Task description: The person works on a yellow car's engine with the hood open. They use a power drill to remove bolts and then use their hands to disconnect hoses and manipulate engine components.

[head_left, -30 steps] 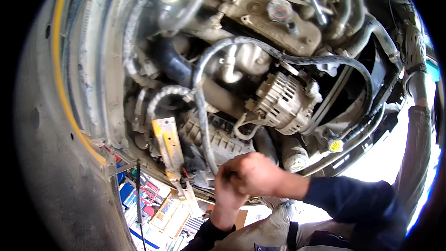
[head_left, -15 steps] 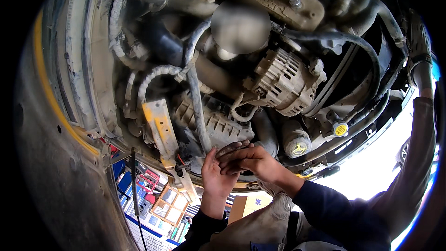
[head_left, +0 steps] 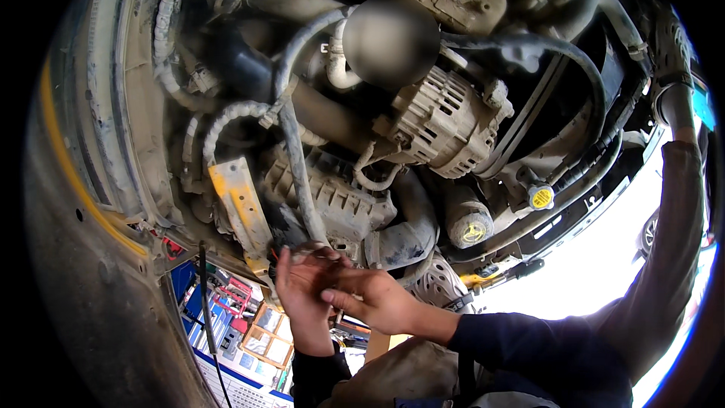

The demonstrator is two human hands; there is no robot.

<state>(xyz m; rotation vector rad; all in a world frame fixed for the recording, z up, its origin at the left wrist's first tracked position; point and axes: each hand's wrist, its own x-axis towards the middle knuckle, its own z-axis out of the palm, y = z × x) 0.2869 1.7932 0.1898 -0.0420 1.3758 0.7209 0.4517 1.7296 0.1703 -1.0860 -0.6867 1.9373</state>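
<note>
Both bare hands meet at the lower middle, below the dusty engine. My left hand (head_left: pixel 302 287) is palm up and cupped, its thumb apart from bent, blackened fingers. My right hand (head_left: pixel 377 302) reaches across from the right, its fingertips over the left palm and its thumb bent in beneath them. Whatever lies between its fingers is hidden. Just beyond the hands is a grey ribbed housing (head_left: pixel 340 196), with a hose (head_left: pixel 293 143) running down to it. A bracket with worn yellow paint (head_left: pixel 243 198) stands left of my left hand.
An alternator (head_left: pixel 445 125) sits above right, over a capped cylinder (head_left: pixel 470 225) and a yellow-capped filler (head_left: pixel 539 195). A perforated shoe (head_left: pixel 445 283) is close to my right hand; a trousered leg (head_left: pixel 672 242) rises along the right edge. The body panel (head_left: pixel 83 272) borders the left.
The view has shifted, so the engine parts sit farther left and higher. Both hands are farther left; more of my left palm and my right thumb shows, and the near shoe has come into sight.
</note>
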